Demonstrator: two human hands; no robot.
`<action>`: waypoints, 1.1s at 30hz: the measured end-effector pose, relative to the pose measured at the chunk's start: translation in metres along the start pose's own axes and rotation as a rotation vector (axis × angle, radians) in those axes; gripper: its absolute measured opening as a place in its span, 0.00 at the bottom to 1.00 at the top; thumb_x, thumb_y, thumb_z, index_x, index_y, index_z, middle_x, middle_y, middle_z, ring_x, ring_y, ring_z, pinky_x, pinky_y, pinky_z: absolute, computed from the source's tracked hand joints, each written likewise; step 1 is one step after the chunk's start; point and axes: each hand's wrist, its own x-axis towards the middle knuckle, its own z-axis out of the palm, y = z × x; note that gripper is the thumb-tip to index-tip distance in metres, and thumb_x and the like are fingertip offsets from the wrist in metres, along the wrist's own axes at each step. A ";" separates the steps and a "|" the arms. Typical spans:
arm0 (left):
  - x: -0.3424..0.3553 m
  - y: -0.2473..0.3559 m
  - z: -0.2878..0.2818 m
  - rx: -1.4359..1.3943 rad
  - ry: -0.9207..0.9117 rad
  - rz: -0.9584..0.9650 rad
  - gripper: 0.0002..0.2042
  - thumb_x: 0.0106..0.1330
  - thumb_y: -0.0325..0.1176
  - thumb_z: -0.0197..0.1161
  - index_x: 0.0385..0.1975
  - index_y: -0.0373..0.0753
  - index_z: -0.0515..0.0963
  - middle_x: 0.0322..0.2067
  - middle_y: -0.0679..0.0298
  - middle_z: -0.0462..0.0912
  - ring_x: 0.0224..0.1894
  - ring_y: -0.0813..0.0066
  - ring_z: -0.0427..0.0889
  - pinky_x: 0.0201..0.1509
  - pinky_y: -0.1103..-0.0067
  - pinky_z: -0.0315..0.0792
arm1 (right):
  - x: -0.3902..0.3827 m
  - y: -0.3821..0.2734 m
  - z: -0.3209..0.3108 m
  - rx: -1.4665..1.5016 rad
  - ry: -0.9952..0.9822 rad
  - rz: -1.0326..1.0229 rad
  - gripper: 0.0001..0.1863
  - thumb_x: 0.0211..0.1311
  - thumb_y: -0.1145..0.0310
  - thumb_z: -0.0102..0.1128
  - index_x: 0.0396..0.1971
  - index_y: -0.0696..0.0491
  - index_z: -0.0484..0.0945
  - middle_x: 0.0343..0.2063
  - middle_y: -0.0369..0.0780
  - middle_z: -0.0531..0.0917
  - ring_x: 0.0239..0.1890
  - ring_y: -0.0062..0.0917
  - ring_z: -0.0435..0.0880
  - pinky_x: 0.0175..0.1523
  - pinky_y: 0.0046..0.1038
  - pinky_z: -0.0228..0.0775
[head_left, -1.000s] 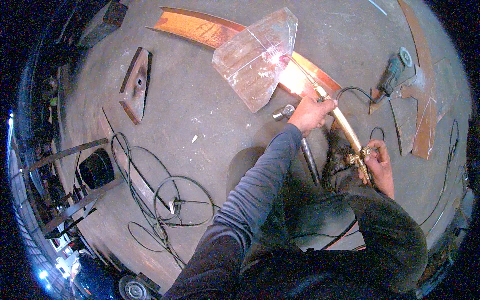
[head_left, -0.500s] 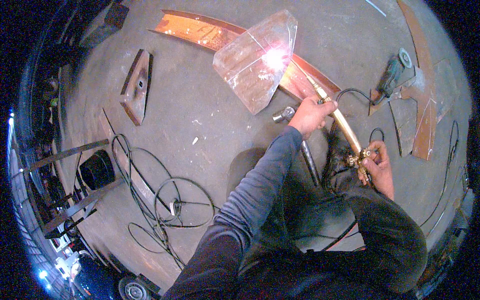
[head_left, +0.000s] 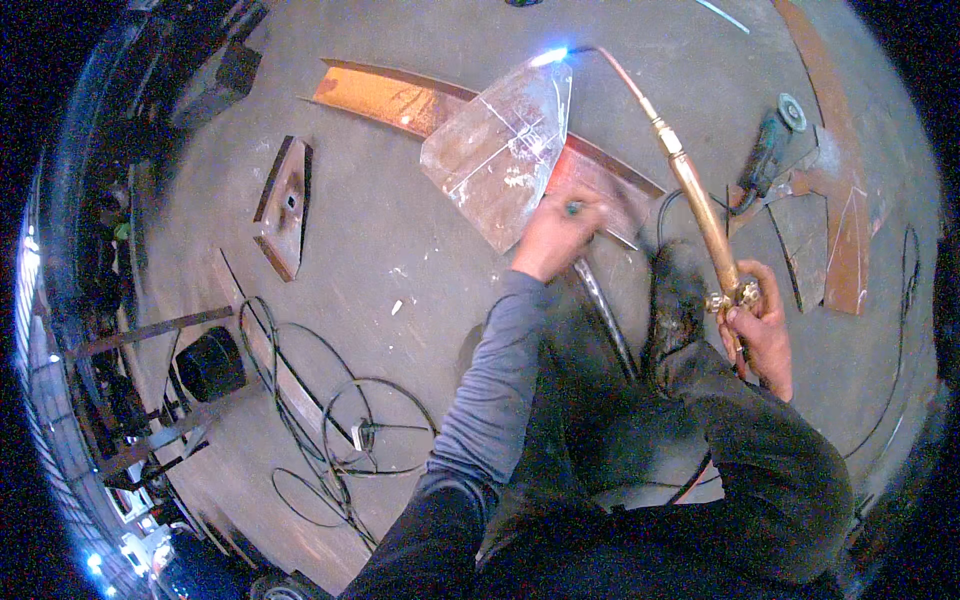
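My right hand [head_left: 758, 335] grips the brass cutting torch [head_left: 705, 215] by its valves; its bent tip gives a blue flame above the upper edge of the chalk-marked steel plate [head_left: 475, 160]. The plate lies across a rusty channel [head_left: 385, 95]. My left hand [head_left: 560, 230], blurred, is low by the plate's lower right edge, fingers curled around a small greenish thing I cannot make out, over the upper end of a hammer [head_left: 605, 315] whose head is hidden.
An angle grinder [head_left: 770, 155] and flat steel offcuts [head_left: 840, 270] lie at right. A small bevelled steel piece [head_left: 282, 220], looped black cables [head_left: 325, 390] and a steel frame [head_left: 150, 325] are at left. My bent leg [head_left: 750, 450] is below the torch.
My left hand has left the torch and moved left onto the hammer's area. The torch, in my right hand alone, has swung upward; its flame has moved from the plate's middle to above its top edge.
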 end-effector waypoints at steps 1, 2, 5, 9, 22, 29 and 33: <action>-0.002 -0.015 -0.016 0.113 0.073 -0.007 0.10 0.66 0.39 0.66 0.40 0.40 0.83 0.35 0.67 0.86 0.26 0.83 0.76 0.29 0.80 0.70 | 0.001 -0.004 0.003 0.032 0.031 -0.022 0.33 0.58 0.76 0.59 0.65 0.49 0.63 0.25 0.37 0.80 0.16 0.15 0.74 0.19 0.18 0.65; -0.003 -0.029 -0.033 0.225 0.149 -0.014 0.10 0.67 0.39 0.65 0.40 0.40 0.83 0.33 0.67 0.86 0.23 0.85 0.73 0.24 0.82 0.66 | 0.001 -0.008 0.004 0.022 0.046 -0.040 0.33 0.58 0.76 0.59 0.65 0.48 0.63 0.25 0.37 0.80 0.16 0.15 0.74 0.19 0.17 0.65; -0.019 -0.007 -0.058 0.039 0.152 -0.332 0.10 0.68 0.39 0.63 0.42 0.40 0.82 0.32 0.67 0.87 0.24 0.85 0.73 0.24 0.83 0.65 | 0.000 -0.016 -0.009 -0.079 0.096 -0.052 0.33 0.57 0.76 0.58 0.65 0.48 0.63 0.26 0.37 0.81 0.17 0.15 0.74 0.19 0.17 0.65; -0.038 0.020 -0.033 -0.166 0.257 -0.253 0.12 0.70 0.39 0.62 0.47 0.39 0.79 0.34 0.66 0.88 0.27 0.84 0.77 0.28 0.82 0.72 | -0.001 -0.029 -0.012 -0.120 0.043 -0.073 0.32 0.57 0.81 0.60 0.62 0.45 0.68 0.26 0.34 0.80 0.19 0.14 0.75 0.21 0.19 0.65; -0.026 0.109 0.047 -0.607 -0.203 0.026 0.17 0.73 0.41 0.60 0.55 0.39 0.74 0.37 0.66 0.87 0.23 0.88 0.70 0.24 0.84 0.68 | -0.026 -0.148 0.018 -0.548 -0.024 -0.118 0.33 0.56 0.78 0.62 0.63 0.44 0.68 0.27 0.33 0.79 0.20 0.14 0.73 0.22 0.18 0.64; -0.016 0.121 0.034 -0.763 -0.194 0.196 0.17 0.77 0.44 0.55 0.54 0.38 0.73 0.39 0.63 0.87 0.19 0.87 0.65 0.21 0.84 0.61 | -0.017 -0.201 0.054 -0.709 -0.106 -0.152 0.30 0.57 0.78 0.61 0.61 0.43 0.69 0.28 0.31 0.78 0.21 0.12 0.71 0.23 0.17 0.59; -0.009 0.111 0.031 -0.828 -0.139 0.147 0.16 0.77 0.46 0.55 0.50 0.39 0.73 0.31 0.69 0.81 0.19 0.87 0.66 0.20 0.84 0.60 | -0.021 -0.180 0.057 -0.732 -0.057 0.006 0.31 0.57 0.81 0.61 0.61 0.43 0.69 0.27 0.30 0.79 0.18 0.12 0.71 0.21 0.19 0.59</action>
